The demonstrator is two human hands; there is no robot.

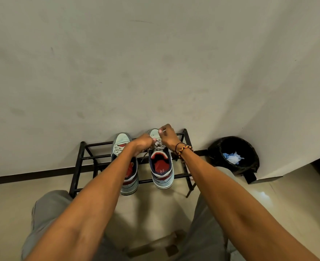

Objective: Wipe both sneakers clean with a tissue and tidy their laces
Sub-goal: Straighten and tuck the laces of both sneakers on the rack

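- My left hand and right hand pinch the grey laces of the right sneaker.
- Both sneakers sit on the black shoe rack, left sneaker just beside.

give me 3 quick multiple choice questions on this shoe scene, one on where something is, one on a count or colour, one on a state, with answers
1. Where is the black bin?
A. to the right of the shoe rack, by the wall
B. under the rack
C. on top of the rack

2. How many sneakers sit on the rack?
A. one
B. two
C. four

3. What are the hands doing?
A. hanging idle
B. wiping a sole with a tissue
C. both pinching the laces of the right sneaker

Answers:
1 A, the bin stands past the rack's right end, with crumpled tissue inside.
2 B, the left sneaker and the right sneaker stand side by side.
3 C, the left hand and right hand meet over the right sneaker's laces.
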